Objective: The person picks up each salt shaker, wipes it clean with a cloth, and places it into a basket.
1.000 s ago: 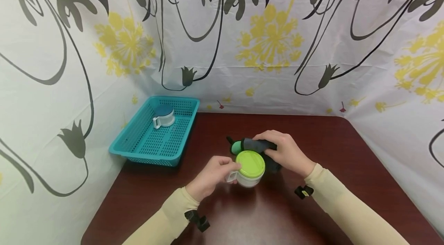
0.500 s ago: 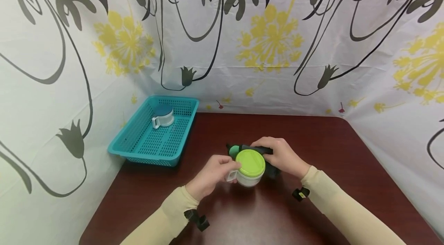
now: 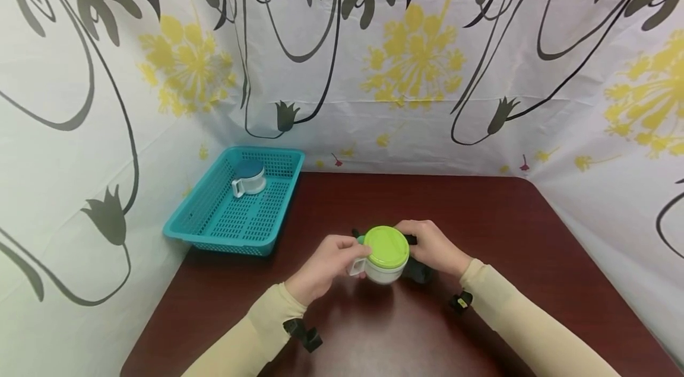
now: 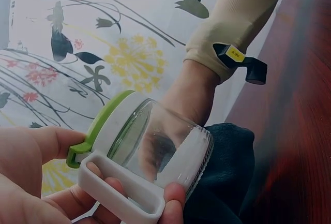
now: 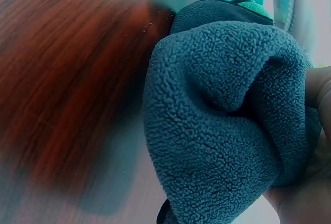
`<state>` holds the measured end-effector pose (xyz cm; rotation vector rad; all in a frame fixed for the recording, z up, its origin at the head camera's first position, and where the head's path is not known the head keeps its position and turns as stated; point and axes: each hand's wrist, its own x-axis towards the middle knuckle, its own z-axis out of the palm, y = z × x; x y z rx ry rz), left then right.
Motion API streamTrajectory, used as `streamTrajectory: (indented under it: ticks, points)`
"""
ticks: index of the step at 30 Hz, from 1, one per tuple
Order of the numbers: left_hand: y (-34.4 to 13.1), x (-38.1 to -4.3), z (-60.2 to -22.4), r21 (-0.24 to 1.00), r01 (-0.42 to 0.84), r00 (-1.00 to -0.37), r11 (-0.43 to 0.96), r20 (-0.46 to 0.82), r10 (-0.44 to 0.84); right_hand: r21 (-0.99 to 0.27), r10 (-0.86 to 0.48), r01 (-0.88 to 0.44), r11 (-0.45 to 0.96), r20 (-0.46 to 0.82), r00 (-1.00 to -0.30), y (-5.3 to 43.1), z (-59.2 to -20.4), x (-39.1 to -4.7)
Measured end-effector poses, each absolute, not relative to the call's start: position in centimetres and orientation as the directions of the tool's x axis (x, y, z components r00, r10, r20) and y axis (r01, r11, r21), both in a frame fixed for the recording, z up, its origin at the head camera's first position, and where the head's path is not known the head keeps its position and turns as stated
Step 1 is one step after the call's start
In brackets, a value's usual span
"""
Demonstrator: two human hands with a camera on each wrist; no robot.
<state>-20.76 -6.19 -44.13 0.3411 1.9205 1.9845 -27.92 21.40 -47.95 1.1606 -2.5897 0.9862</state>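
Note:
My left hand (image 3: 332, 263) holds up a small glass jar (image 3: 386, 270) by its white handle (image 4: 121, 190), thumb against the edge of the lime-green lid (image 3: 388, 246). The jar tilts, and something white shows at its base end in the left wrist view. My right hand (image 3: 434, 248) grips a dark grey fleecy cloth (image 5: 217, 120) with black edging and a green part. The bunched cloth hangs close behind the jar, which hides part of it in the head view. Through the glass, the left wrist view shows right-hand fingers.
At the back left of the dark red table (image 3: 481, 205) stands a turquoise plastic basket (image 3: 214, 240). Inside it sits a similar jar with a blue lid (image 3: 249, 170) and white handle. A flower-patterned curtain (image 3: 342, 86) encloses the table at the back and sides.
My right hand has come down and in behind the jar with the cloth, so less of the cloth shows. The left hand and jar have barely moved.

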Motion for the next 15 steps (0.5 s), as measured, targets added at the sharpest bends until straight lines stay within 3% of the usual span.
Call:
streamTrajectory:
  ticks: [15]
  points:
    - [-5.3, -20.8, -44.8, 0.994, -0.109, -0.899, 0.022, -0.108, 0.424, -0.608, -0.595, -0.649, 0.457, 0.332, -0.732, 21.6, -44.5, -28.4]
